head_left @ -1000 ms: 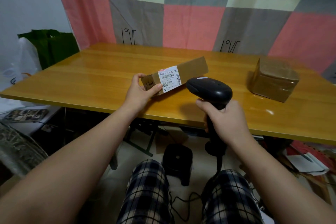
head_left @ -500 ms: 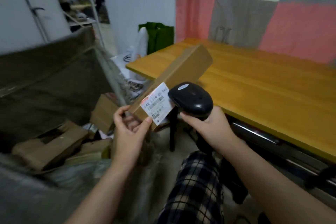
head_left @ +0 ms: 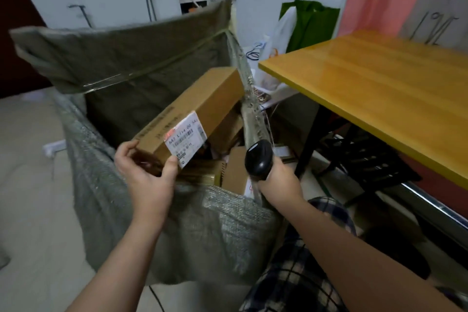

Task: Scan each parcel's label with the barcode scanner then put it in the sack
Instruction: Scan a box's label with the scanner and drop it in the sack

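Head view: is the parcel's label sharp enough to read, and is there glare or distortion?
Head view: the label on the parcel is soft; its large characters partly read, the small print blurs. Head view: a pale sheen lies on the table near its corner. Head view: the wide lens stretches both forearms at the bottom edge; the inside of the sack is dark.

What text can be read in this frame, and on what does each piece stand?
"64? L714 00 54?" on the label of the parcel; the first and last digits are unsure.
The label's smaller lines: too blurred to read.
The print along the parcel's side: too blurred to read.
"l°V" plus an unclear last letter, on the curtain.
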Motion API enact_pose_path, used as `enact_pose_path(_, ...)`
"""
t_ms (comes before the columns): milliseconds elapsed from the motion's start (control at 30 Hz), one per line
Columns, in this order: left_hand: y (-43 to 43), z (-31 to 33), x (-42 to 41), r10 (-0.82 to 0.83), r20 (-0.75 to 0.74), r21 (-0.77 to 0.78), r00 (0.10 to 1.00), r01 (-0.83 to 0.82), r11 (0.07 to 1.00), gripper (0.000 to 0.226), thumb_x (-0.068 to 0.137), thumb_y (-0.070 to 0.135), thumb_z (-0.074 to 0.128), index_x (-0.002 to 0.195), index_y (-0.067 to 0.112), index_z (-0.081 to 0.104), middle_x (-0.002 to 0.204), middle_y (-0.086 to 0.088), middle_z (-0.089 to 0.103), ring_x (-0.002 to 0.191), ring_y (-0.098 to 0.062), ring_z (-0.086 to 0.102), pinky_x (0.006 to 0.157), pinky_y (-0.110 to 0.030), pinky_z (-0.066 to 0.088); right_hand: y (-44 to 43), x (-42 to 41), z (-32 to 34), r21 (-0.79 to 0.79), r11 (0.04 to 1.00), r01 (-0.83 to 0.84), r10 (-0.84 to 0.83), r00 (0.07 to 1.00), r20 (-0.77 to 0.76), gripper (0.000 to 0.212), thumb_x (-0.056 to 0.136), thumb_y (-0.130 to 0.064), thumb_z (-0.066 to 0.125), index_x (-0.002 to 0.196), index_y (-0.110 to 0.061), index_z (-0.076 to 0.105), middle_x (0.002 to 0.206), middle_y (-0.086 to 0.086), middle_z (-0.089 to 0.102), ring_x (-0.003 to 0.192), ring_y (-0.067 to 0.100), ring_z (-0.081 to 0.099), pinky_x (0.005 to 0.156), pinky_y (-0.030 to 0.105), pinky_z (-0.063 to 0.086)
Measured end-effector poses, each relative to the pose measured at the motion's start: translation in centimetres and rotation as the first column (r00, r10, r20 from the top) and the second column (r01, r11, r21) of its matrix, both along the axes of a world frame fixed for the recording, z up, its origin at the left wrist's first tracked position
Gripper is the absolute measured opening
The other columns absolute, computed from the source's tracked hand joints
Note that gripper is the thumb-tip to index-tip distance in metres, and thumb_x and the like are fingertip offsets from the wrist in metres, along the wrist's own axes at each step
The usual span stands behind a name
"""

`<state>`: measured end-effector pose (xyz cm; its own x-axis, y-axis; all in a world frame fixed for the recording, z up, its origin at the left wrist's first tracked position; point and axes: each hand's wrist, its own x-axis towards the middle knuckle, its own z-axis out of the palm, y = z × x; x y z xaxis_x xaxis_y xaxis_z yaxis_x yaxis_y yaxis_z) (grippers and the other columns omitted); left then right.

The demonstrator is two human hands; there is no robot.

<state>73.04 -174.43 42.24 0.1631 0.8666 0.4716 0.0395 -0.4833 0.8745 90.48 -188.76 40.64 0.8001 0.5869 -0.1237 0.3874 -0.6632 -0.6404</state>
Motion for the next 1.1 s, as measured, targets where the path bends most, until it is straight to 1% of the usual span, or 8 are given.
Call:
enact_pose_path(100,0.6,0.7,-0.3,0.054,-0.011,0.045,0.998,-0.053,0.998,0.061,0.075,0.022,0.070,0.122,0.022,0.031,0.126,-0.010,0.031,0.111,-0.003,0.047,0.096,-0.021,0.044,-0.3,0.4,1.1,0.063,0.996,0.056,-0.058,0.998,0.022,0.043,0.084,-0.021,0.067,0.122,-0.017,0.047,0.106,0.009,0.065,0.098,0.032,0.062,0.078,0.040,0.052)
enact_pose_path(200,2.0,1.1,0.5,0.135,-0.301,0.048,0.944,-0.127,0.991,0.068,0.073,0.028,0.075,0.130,0.026,0.037,0.125,-0.005,0.029,0.121,-0.029,0.040,0.106,-0.044,0.039,-0.6,0.7,2.6,0.140,0.989,0.042,-0.046,0.999,0.024,0.040,0.084,-0.018,0.068,0.118,-0.016,0.048,0.106,0.006,0.064,0.098,0.029,0.061,0.078,0.036,0.051)
enact_pose_path(433,5.3,4.1,7.5,-0.054,-0.679,0.010,0.732,0.082,0.997,0.070,0.086,0.046,0.064,0.146,0.034,0.030,0.136,-0.013,0.033,0.123,-0.034,0.042,0.106,-0.048,0.040,-0.7,0.7,3.6,0.214,0.975,0.053,-0.054,0.999,0.000,0.042,0.082,-0.018,0.071,0.119,-0.016,0.052,0.098,0.001,0.062,0.094,0.024,0.060,0.076,0.032,0.049)
enact_pose_path(567,6.4,4.9,8.6,-0.140,-0.742,-0.070,0.655,0.132,0.989,0.064,0.084,0.045,0.063,0.142,0.035,0.037,0.135,-0.011,0.030,0.119,-0.034,0.042,0.102,-0.049,0.042,-0.9,1.2,3.3,0.275,0.957,0.092,-0.091,0.996,-0.016,0.036,0.079,-0.019,0.072,0.108,-0.024,0.052,0.100,0.001,0.064,0.098,0.022,0.059,0.080,0.033,0.050)
enact_pose_path(700,7.2,6.0,7.8,-0.093,-0.776,-0.045,0.624,0.092,0.995,0.059,0.084,0.059,0.054,0.136,0.033,0.042,0.125,-0.011,0.039,0.105,-0.033,0.051,0.095,-0.047,0.047,-0.7,1.9,3.6,0.338,0.933,0.123,-0.119,0.992,-0.034,0.036,0.076,-0.016,0.074,0.107,-0.023,0.056,0.093,-0.002,0.063,0.092,0.020,0.060,0.077,0.029,0.045)
enact_pose_path(867,7.7,4.0,8.9,-0.190,-0.886,-0.172,0.422,0.081,0.982,0.064,0.087,0.059,0.052,0.142,0.032,0.034,0.127,-0.016,0.041,0.108,-0.036,0.049,0.098,-0.048,0.043,-0.2,2.2,4.1,0.363,0.927,0.097,-0.096,0.995,-0.022,0.036,0.077,-0.013,0.073,0.107,-0.023,0.055,0.093,-0.004,0.058,0.089,0.015,0.054,0.077,0.025,0.040)
enact_pose_path(1000,7.1,3.5,11.0,-0.019,-0.985,-0.006,0.170,0.080,0.997,0.062,0.092,0.061,0.044,0.141,0.022,0.040,0.133,-0.018,0.042,0.122,-0.036,0.040,0.102,-0.046,0.030,-0.5,2.2,4.6,0.394,0.913,0.107,-0.104,0.994,-0.028,0.038,0.077,-0.009,0.072,0.107,-0.023,0.055,0.094,-0.005,0.057,0.092,0.013,0.053,0.079,0.024,0.039)
enact_pose_path(1100,5.0,4.4,12.2,0.144,-0.955,0.192,0.260,0.171,0.966,0.053,0.095,0.052,0.042,0.137,0.019,0.043,0.136,-0.017,0.037,0.124,-0.035,0.034,0.103,-0.046,0.027,-2.0,2.6,5.7,0.430,0.895,0.121,-0.127,0.992,-0.015,0.043,0.078,-0.007,0.072,0.115,-0.020,0.057,0.096,-0.006,0.056,0.094,0.011,0.051,0.081,0.023,0.037)
